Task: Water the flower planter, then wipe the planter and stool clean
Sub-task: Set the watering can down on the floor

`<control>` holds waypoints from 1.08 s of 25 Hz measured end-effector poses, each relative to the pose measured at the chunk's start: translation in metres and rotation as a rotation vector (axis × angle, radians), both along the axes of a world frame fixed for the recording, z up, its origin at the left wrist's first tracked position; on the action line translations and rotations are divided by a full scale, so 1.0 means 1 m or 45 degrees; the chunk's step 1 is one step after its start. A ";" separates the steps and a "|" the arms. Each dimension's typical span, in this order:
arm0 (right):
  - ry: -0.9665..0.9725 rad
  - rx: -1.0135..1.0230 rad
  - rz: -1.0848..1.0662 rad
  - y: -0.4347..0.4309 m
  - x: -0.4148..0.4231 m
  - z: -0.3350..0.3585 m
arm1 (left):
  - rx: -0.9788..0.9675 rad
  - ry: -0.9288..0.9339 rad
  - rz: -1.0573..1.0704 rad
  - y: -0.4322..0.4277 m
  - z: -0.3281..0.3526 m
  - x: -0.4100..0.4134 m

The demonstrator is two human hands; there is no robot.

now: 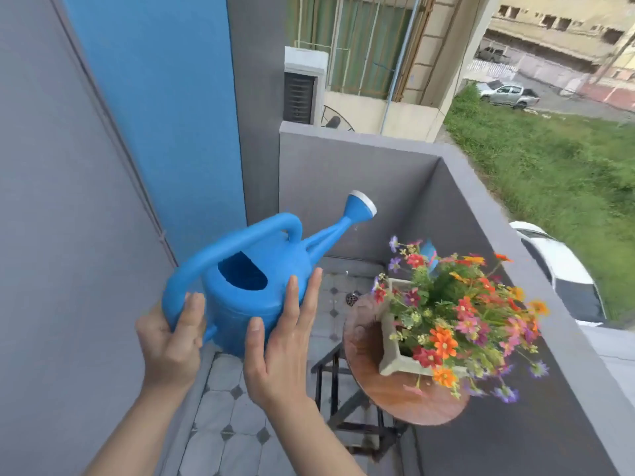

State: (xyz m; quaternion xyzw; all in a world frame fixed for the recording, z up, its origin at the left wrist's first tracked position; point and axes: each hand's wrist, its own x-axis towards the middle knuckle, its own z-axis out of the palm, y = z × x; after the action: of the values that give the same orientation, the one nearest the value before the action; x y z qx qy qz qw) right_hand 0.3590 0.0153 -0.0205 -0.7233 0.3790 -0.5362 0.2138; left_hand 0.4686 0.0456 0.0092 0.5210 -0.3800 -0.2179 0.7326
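Grey balcony walls enclose a tiled floor, and the round wooden stool (395, 393) stands in the corner with the flower planter (398, 359) on its top. Up and to the left of the stool, a blue watering can (247, 297) is held in the air by both hands. The left hand (168, 341) is closed round the lower end of the loop handle, while the right hand (278, 345) lies flat and open against the can's side, probably to steady its weight. The can's long axis runs from the handle towards the stool's side, and its spout (357, 207) rises up and away, short of the flowers (457, 321). No water is falling, so pouring seems not yet begun.
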 end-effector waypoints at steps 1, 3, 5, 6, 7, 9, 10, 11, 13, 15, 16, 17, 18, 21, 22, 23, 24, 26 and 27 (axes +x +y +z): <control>0.010 0.055 0.047 0.003 0.009 -0.025 | 0.044 0.014 0.048 0.006 -0.027 0.009; 0.034 0.140 0.130 0.007 0.027 -0.079 | 0.097 0.042 0.114 0.018 -0.088 0.026; 0.095 0.197 0.182 0.005 0.040 -0.134 | 0.133 0.063 0.154 0.024 -0.148 0.037; 0.128 0.212 0.211 0.005 0.048 -0.170 | 0.150 0.090 0.176 0.027 -0.185 0.043; 0.161 0.230 0.242 0.005 0.054 -0.208 | 0.167 0.102 0.200 0.029 -0.222 0.048; 0.250 0.292 0.287 -0.001 0.062 -0.290 | 0.205 0.117 0.245 0.030 -0.306 0.054; 0.304 0.331 0.311 -0.004 0.063 -0.331 | 0.234 0.134 0.260 0.031 -0.350 0.055; 0.360 0.375 0.340 -0.006 0.063 -0.371 | 0.261 0.148 0.270 0.030 -0.394 0.056; 0.478 0.417 0.401 -0.011 0.060 -0.447 | 0.302 0.175 0.281 0.028 -0.475 0.052; 0.542 0.435 0.438 -0.019 0.057 -0.515 | 0.347 0.212 0.294 0.025 -0.550 0.050; 0.570 0.453 0.444 -0.023 0.058 -0.550 | 0.370 0.214 0.294 0.021 -0.586 0.051; 0.603 0.481 0.441 -0.029 0.058 -0.583 | 0.400 0.185 0.288 0.016 -0.621 0.052; 0.636 0.518 0.437 -0.034 0.058 -0.613 | 0.439 0.132 0.284 0.011 -0.654 0.053; 0.701 0.568 0.469 -0.045 0.052 -0.689 | 0.484 -0.019 0.267 0.000 -0.725 0.051; 0.705 0.562 0.470 -0.047 0.051 -0.707 | 0.472 -0.032 0.267 -0.002 -0.740 0.051; 0.713 0.548 0.466 -0.049 0.053 -0.724 | 0.460 -0.033 0.268 -0.004 -0.757 0.052; 0.721 0.531 0.466 -0.052 0.054 -0.737 | 0.447 -0.030 0.263 -0.006 -0.769 0.054; 0.742 0.499 0.470 -0.061 0.057 -0.761 | 0.445 -0.040 0.256 -0.013 -0.788 0.056; 0.748 0.475 0.475 -0.064 0.057 -0.772 | 0.435 -0.047 0.255 -0.016 -0.796 0.055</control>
State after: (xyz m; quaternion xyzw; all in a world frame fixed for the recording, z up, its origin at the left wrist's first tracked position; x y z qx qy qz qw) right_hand 0.4156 -0.0487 -0.7921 -0.8512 0.3770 -0.1801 0.3177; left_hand 0.5239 0.0301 -0.7866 0.6769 -0.2971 -0.1956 0.6445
